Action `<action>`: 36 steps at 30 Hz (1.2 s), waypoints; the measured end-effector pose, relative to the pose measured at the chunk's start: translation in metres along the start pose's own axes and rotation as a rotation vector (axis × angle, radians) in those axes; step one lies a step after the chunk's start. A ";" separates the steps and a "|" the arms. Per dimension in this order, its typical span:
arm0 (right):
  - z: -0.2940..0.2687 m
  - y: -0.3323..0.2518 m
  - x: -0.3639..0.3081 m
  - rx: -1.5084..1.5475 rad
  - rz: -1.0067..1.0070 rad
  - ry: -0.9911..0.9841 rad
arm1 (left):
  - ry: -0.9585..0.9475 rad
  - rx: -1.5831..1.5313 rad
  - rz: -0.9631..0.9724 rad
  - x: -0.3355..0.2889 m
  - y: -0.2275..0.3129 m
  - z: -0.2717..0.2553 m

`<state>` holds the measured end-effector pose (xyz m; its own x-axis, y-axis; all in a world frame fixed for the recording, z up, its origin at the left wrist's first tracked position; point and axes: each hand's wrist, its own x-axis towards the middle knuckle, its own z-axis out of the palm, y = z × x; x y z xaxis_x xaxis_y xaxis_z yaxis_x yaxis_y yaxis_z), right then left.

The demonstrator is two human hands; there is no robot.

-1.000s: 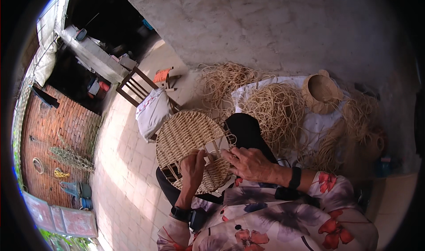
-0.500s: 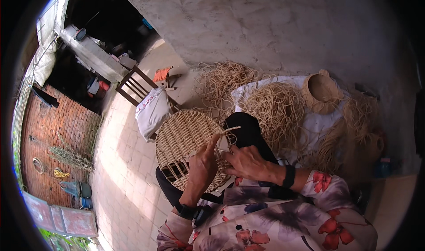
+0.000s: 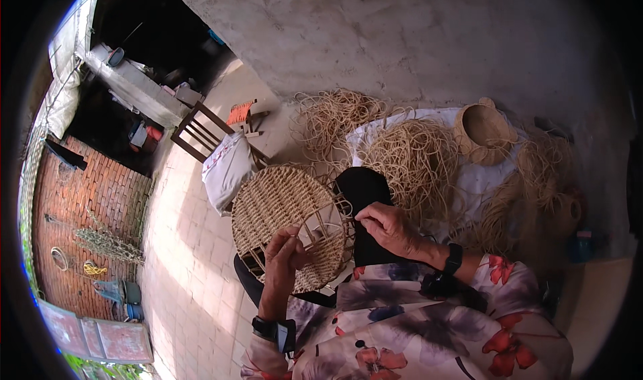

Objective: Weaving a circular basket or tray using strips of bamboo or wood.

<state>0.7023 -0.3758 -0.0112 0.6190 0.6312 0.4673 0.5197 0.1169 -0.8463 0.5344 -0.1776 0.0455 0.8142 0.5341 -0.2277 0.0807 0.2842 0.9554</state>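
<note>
A round woven straw-cord piece [image 3: 274, 196] rests on my lap, tightly woven on the far left part and at its near end. Between these, bare rods cross an open gap. My left hand [image 3: 284, 251] is closed at the rods by the gap, fingers curled and fingertips together. Off the piece's right edge, above my dark-trousered knee [image 3: 365, 187], my right hand [image 3: 392, 229] is closed in a pinch. Whatever lies between its fingertips is too small to make out.
Heaps of loose straw cord [image 3: 412, 162] lie ahead right on a white cloth [image 3: 472, 189], beside a woven basket [image 3: 482, 132]. A wooden chair [image 3: 201, 133] with a pale cloth bag [image 3: 228, 169] and a small orange-seated stool [image 3: 241, 113] stand ahead left. A plaster wall [image 3: 402, 38] rises behind.
My right hand has drawn away to the right, off the woven piece. My left hand has shifted down and left, its index finger now curled. The cord end sticking out at the right edge no longer shows.
</note>
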 end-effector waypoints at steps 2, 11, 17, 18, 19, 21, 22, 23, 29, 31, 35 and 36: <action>0.001 -0.004 0.001 -0.045 -0.014 -0.016 | -0.027 -0.064 0.000 -0.002 -0.004 -0.012; 0.009 -0.010 0.005 -0.055 -0.117 -0.062 | 0.016 -0.010 0.010 -0.007 -0.014 -0.018; -0.003 -0.010 0.005 0.119 0.056 0.067 | 0.103 0.076 0.016 -0.015 -0.009 -0.016; -0.003 -0.012 0.005 0.077 0.038 0.063 | 0.108 0.066 0.019 -0.017 -0.005 -0.014; -0.002 -0.015 0.006 0.034 0.019 0.056 | 0.090 0.056 -0.011 -0.019 0.000 -0.012; 0.002 -0.026 0.009 0.011 -0.015 0.019 | 0.088 0.020 -0.038 -0.022 0.001 -0.014; 0.006 -0.030 0.010 -0.020 -0.066 -0.006 | 0.036 0.029 -0.072 -0.022 0.002 -0.019; 0.010 -0.033 0.013 -0.047 -0.121 -0.032 | -0.014 0.040 -0.101 -0.023 0.001 -0.025; 0.039 -0.041 0.019 -0.253 -0.232 -0.171 | 0.078 -0.152 -0.061 -0.028 -0.012 -0.043; 0.045 -0.046 0.020 -0.320 -0.272 -0.222 | 0.111 -0.107 0.011 -0.029 -0.017 -0.047; 0.045 -0.044 0.023 -0.394 -0.209 -0.284 | 0.127 0.021 0.063 -0.030 -0.016 -0.052; 0.045 -0.045 0.025 -0.392 -0.208 -0.300 | 0.139 0.024 0.038 -0.030 -0.015 -0.052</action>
<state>0.6679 -0.3313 0.0274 0.3141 0.8233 0.4728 0.8297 0.0040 -0.5582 0.4786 -0.1564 0.0277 0.7297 0.6497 -0.2133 0.0666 0.2430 0.9677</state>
